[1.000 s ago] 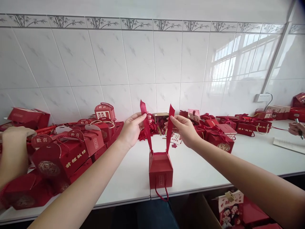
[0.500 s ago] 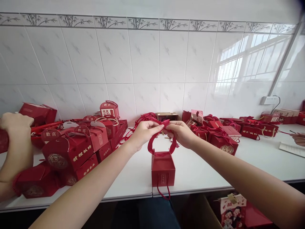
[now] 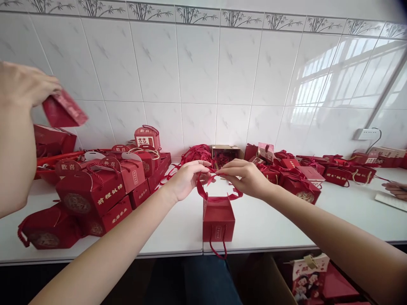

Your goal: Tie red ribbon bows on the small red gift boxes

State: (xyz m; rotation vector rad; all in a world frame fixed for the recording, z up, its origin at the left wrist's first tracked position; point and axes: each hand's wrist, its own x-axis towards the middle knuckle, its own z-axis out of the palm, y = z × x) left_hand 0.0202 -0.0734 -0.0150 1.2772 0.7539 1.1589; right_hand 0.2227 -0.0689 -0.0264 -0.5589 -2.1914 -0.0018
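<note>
A small red gift box (image 3: 218, 220) stands upright near the table's front edge, its twisted cord handle (image 3: 219, 255) hanging over that edge. From its top rises a loop of red ribbon (image 3: 201, 189). My left hand (image 3: 190, 178) has its fingers closed on the ribbon at the loop's upper left. Opposite it, my right hand (image 3: 246, 174) pinches the ribbon between thumb and fingers. The two strands cross between my fingertips, above the box. Both hands are raised off the tabletop and do not touch the box itself.
Stacked red gift boxes (image 3: 92, 192) fill the left side. A co-worker's hand (image 3: 28, 84) holds a red box (image 3: 63, 109) there. Piled ribbon (image 3: 199, 153) and an open carton (image 3: 227, 149) lie by the wall. Finished-looking boxes (image 3: 300, 186) sit right; another person's hand (image 3: 397, 188) is at far right.
My hands have moved slightly apart, and the ribbon loop sits lower and wider. The co-worker's hand at left has risen with a red box in it. The view has tilted down a little.
</note>
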